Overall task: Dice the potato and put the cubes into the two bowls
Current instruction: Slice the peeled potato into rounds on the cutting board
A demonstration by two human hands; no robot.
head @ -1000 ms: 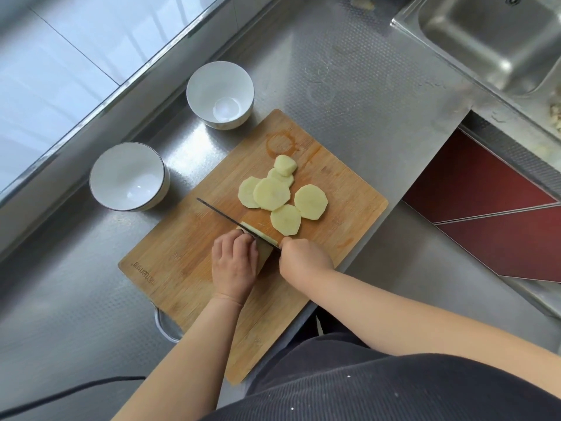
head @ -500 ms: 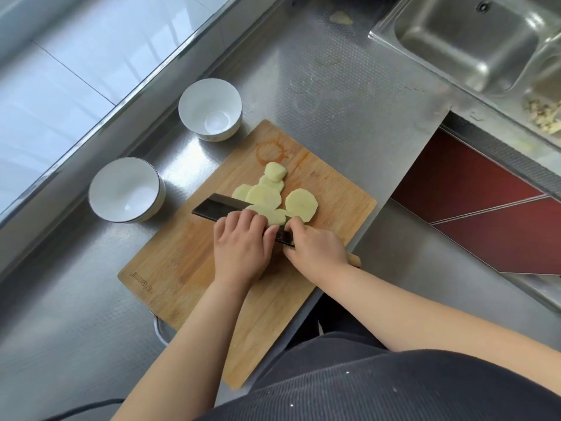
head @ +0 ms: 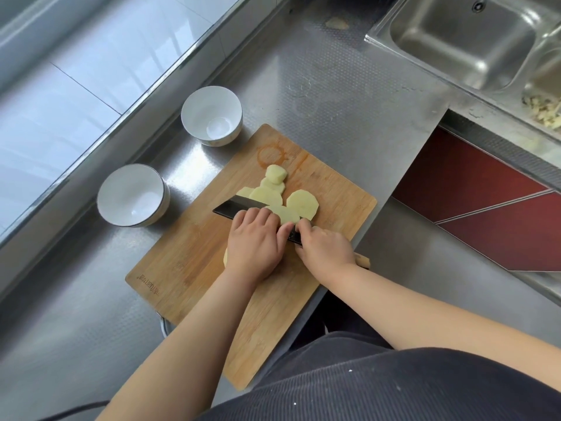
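Several pale potato slices (head: 302,203) lie overlapping on the wooden cutting board (head: 188,262). A dark cleaver blade (head: 233,208) lies tilted against them. My right hand (head: 323,249) grips the cleaver by its handle, whose wooden end sticks out behind the wrist. My left hand (head: 255,244) covers the remaining potato piece (head: 226,256), fingers curled over it beside the blade; only a sliver of it shows. Two empty white bowls stand left of the board: one far (head: 212,115), one near (head: 132,196).
The board sits on a steel counter (head: 334,95) whose front edge runs just right of it. A steel sink (head: 461,38) is at the far right, with potato scraps (head: 543,112) beside it. A window ledge runs along the left.
The cleaver has tilted from upright to leaning against the slices, pushing the new slice toward the pile. My left hand has shifted forward along the board. The camera view moved slightly.
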